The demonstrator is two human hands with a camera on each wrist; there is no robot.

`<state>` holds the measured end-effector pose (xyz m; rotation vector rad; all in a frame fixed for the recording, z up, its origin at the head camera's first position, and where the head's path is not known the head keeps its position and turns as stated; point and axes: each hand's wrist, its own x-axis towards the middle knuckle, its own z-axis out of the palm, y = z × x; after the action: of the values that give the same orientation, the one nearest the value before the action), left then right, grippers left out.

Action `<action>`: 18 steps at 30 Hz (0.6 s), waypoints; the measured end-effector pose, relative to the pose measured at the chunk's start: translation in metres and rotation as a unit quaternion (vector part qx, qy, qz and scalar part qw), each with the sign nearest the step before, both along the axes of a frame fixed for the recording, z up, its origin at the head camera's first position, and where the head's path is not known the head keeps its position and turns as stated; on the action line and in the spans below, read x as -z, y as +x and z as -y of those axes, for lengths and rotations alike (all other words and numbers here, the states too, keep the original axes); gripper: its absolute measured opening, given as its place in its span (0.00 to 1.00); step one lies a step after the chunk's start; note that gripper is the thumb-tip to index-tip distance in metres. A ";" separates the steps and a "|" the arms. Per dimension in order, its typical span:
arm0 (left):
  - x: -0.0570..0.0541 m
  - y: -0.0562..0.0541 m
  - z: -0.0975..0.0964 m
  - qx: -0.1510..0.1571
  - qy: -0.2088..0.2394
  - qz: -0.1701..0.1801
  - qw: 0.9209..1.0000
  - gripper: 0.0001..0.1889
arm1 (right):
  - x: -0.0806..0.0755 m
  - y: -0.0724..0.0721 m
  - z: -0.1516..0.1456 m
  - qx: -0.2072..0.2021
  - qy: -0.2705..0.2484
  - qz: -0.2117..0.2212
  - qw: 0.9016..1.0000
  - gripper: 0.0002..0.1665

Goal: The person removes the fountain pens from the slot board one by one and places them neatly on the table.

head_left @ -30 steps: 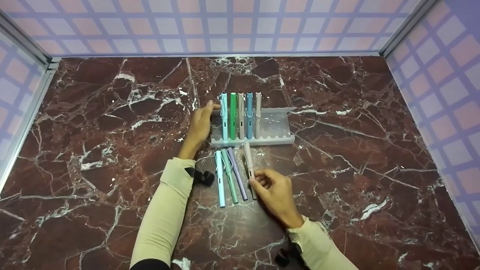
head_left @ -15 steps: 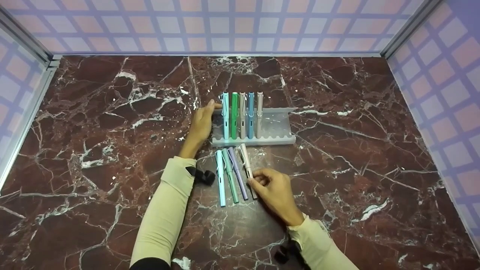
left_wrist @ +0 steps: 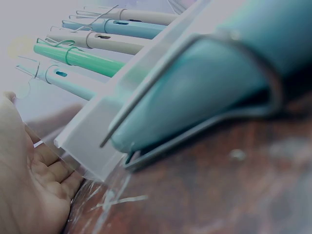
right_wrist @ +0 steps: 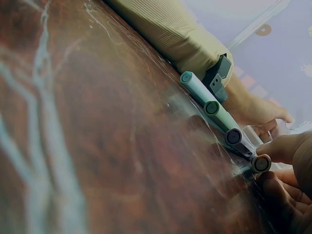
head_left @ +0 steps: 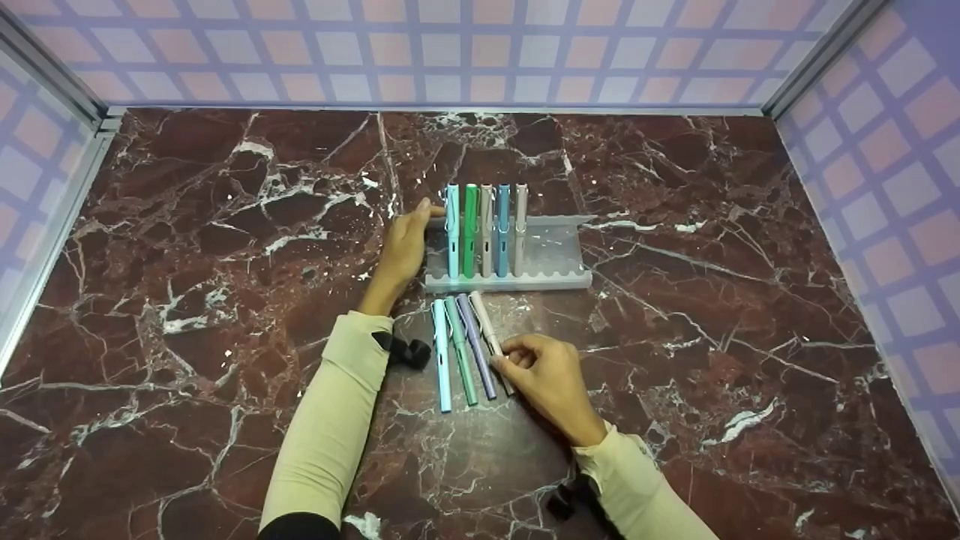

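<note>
My left hand (head_left: 405, 241) grips the left edge of a clear pen rack (head_left: 551, 251). In the left wrist view, curled fingers (left_wrist: 56, 170) show through the rack's clear side. Several pens stand in its left slots: light blue (head_left: 453, 232), green (head_left: 470, 232), beige (head_left: 486, 232), blue (head_left: 502, 232) and another beige pen (head_left: 520, 232). My right hand (head_left: 547, 379) pinches the lower part of a pale beige pen (head_left: 484, 315), which lies slanted beside a purple pen (head_left: 478, 349). In the right wrist view, thumb and finger hold its end (right_wrist: 261, 164).
In front of the rack, a light blue pen (head_left: 441, 360) and a muted green pen (head_left: 460, 352) lie left of the purple one. The marbled tabletop (head_left: 712, 300) spreads around them. Checked walls (head_left: 450, 52) stand at the back and sides.
The top of the pale beige pen has swung left and come down against the purple pen, with my right hand still pinching it. My left hand stays at the rack.
</note>
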<state>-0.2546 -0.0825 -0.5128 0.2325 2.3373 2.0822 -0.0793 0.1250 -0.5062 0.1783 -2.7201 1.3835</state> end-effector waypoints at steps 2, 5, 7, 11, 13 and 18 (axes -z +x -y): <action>0.000 0.000 0.000 0.001 0.000 -0.002 1.000 0.27 | 0.000 0.000 0.000 -0.002 0.000 0.000 1.000 0.11; 0.000 0.000 0.000 -0.002 -0.003 -0.007 1.000 0.27 | 0.000 -0.001 0.000 -0.002 -0.001 -0.001 1.000 0.11; 0.000 0.000 0.000 -0.002 0.000 -0.011 1.000 0.27 | 0.001 -0.001 0.000 -0.003 0.000 -0.004 1.000 0.11; 0.001 -0.001 -0.001 0.003 0.008 -0.019 1.000 0.27 | 0.001 -0.001 0.000 -0.003 0.004 -0.009 1.000 0.13; 0.001 -0.001 -0.001 0.002 0.004 -0.020 1.000 0.27 | 0.002 -0.002 0.000 -0.005 0.005 -0.012 1.000 0.14; 0.001 -0.001 0.000 -0.002 -0.007 -0.020 1.000 0.27 | 0.004 -0.007 0.001 -0.002 0.020 -0.029 0.999 0.15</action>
<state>-0.2556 -0.0821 -0.5141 0.2725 2.3756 2.0816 -0.0867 0.1243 -0.5105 0.2240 -2.7029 1.3042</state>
